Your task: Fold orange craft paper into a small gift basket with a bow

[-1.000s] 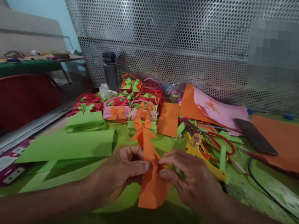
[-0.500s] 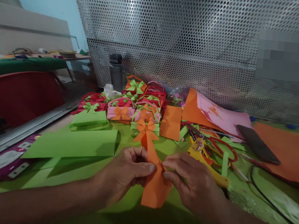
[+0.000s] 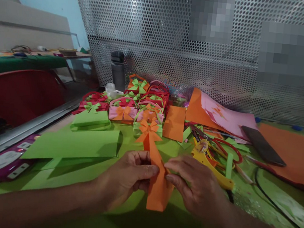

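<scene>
Between my two hands is a folded piece of orange paper, held upright over the green work surface. My left hand pinches its left side, thumb in front and fingers behind. On the right edge, my right hand grips the paper with thumb and fingertips pressed together. Just beyond the paper's far end sits a small light green paper bag with an orange bow on its front. The fingers behind the paper are partly hidden.
Several small paper bags with bows stand behind. Green folded paper and a purple pouch lie left. To the right are a yellow glue gun, red-handled scissors, a dark phone and a black cable. A bottle stands at the back.
The orange paper has turned slightly, and its near end has shifted a little to the right. Both hands keep their hold in nearly the same place.
</scene>
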Tool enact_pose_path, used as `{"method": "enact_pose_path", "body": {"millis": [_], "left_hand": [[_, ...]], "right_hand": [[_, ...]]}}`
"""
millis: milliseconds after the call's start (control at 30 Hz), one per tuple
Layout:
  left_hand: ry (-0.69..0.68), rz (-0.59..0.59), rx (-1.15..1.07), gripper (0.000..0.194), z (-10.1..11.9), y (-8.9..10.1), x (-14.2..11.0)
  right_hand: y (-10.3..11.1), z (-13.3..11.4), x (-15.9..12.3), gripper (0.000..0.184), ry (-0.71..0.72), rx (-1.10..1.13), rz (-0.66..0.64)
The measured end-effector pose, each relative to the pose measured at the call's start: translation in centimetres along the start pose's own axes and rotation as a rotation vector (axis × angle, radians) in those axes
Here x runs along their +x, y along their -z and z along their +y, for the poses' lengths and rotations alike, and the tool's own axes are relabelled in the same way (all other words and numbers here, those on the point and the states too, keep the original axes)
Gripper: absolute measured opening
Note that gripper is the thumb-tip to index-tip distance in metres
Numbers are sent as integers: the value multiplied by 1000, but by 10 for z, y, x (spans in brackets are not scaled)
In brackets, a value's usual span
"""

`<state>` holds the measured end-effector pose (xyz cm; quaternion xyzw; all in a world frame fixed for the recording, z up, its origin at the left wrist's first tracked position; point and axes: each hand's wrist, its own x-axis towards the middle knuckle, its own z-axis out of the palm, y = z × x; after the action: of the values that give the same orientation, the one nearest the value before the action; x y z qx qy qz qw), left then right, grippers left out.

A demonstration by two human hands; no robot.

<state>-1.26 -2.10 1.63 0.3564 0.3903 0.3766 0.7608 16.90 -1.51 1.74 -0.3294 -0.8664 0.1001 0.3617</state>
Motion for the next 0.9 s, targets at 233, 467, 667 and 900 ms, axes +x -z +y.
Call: {"method": "enact_pose_path", "body": {"millis": [233,467,667,900], "left_hand": [[-14,-32,-5,16,0,0,1],[-22,-18,3,14,3,-2,1],[-64,-44,-47,18,3,-4,2],[-118,-36,48,18,-1,-6,0]], "right_hand": [[2,-2,2,16,42,-36,36],[15,-5,3,17,234,-59,81],[10,-13,-7,28,493,-457,112],[8,-24,-10,22,424,-560,94]]}}
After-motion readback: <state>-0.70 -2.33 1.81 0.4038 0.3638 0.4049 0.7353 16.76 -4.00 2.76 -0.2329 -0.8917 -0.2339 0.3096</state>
